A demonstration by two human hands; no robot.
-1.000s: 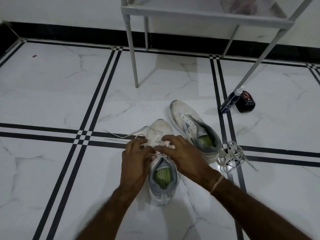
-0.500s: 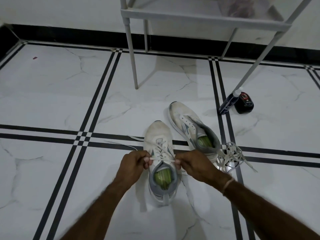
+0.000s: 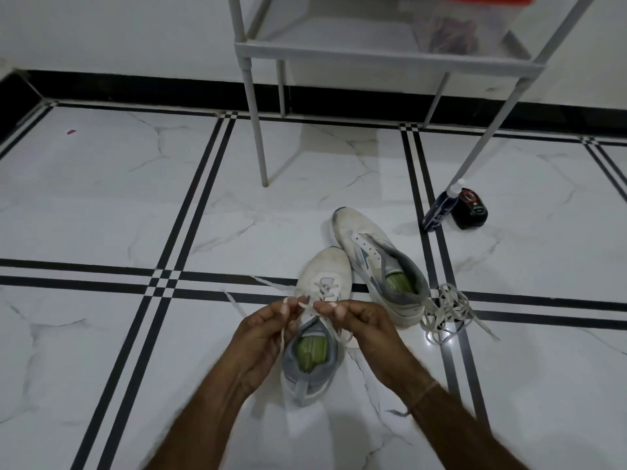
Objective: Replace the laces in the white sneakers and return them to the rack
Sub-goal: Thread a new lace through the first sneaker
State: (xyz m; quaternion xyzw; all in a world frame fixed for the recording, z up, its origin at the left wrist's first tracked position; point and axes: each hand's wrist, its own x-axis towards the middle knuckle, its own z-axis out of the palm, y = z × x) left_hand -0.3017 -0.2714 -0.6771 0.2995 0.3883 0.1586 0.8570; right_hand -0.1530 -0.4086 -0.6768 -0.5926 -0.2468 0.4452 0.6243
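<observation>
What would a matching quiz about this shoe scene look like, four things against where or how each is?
Things:
1 near sneaker
2 far sneaker
3 loose lace
4 dark bottle

States:
A beside a leg of the rack
B eyelets empty
C heaped on the floor
D its threaded lace pinched by left hand and right hand

Pairs: 1-D, 2-B, 3-C, 4-A

White marble-look floor tiles (image 3: 101,205) with black double-line borders (image 3: 191,212), black skirting (image 3: 152,91), pale wall (image 3: 118,32) behind, dim light
</observation>
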